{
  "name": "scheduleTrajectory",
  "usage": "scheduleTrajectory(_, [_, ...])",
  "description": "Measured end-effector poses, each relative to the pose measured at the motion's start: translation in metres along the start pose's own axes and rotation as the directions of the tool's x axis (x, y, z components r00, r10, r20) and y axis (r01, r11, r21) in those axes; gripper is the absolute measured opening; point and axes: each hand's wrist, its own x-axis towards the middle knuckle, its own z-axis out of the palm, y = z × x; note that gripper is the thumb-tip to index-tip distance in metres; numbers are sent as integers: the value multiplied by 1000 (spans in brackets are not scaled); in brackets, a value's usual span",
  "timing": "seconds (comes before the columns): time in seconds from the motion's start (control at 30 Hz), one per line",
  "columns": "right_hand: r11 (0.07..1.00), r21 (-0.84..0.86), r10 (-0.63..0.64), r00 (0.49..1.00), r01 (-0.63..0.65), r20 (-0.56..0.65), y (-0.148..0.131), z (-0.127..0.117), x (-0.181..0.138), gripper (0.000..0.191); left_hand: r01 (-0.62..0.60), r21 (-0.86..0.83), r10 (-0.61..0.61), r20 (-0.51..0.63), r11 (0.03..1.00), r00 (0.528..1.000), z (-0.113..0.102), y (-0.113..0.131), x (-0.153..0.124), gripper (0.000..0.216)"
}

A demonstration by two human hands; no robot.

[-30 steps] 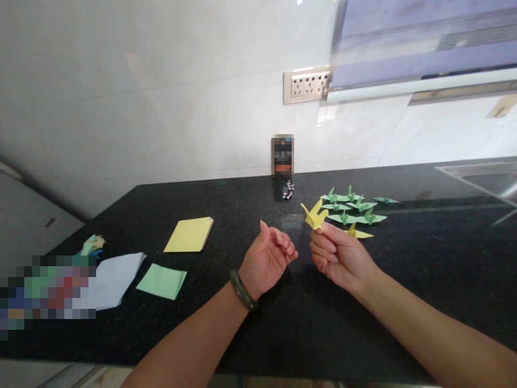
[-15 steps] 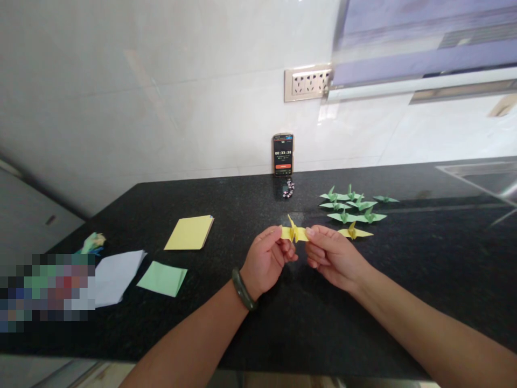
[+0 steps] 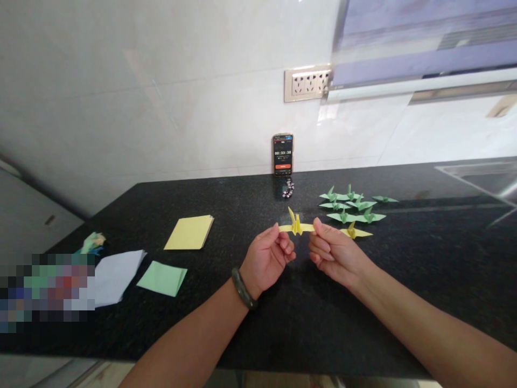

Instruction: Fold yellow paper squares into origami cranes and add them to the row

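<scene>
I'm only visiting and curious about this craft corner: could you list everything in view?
held paper crane: one, yellow, pinched at both wingtips
green paper cranes: about seven, green, grouped on the counter right of the hands
loose paper crane: one, yellow, just in front of the green group
paper stack: one, yellow, left on the counter
green sheet: one, green, near left
pale sheet: one, whitish, beside it
phone: one, black, upright against the wall, showing a timer
socket panel: one, cream, on the wall
counter: one, speckled black
bangle: one, dark, left wrist
left hand, right hand: two, each pinching a wingtip
</scene>
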Motion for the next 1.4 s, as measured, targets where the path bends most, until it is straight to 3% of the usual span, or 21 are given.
scheduleTrajectory(0.3, [1000,-28,-5,1000,5,-17,-2,-4,3,42,-144,64,149,-77,987,986,-4,0,4,15])
scheduleTrajectory(0.5, [997,-70,-11,1000,11,-3,-11,-7,7,42,-110,59,112,-27,992,993,0,4,7,18])
scheduleTrajectory(0.77, [960,-273,65,998,-59,16,-28,-26,-9,42,-72,228,78,-15,971,997,7,1,10,22])
scheduleTrajectory(1.0, [926,-367,46,993,-82,-105,-55,-69,-40,32,82,396,-43,-105,915,993,38,-28,21,18])
scheduleTrajectory(1.27, [874,-460,10,950,-160,-312,-88,-117,-72,38,253,632,-116,-250,733,961,85,-73,47,13])
scheduleTrajectory(1.4, [840,-500,-11,914,-212,-406,-101,-137,-70,40,337,689,-155,-314,641,937,105,-90,59,34])
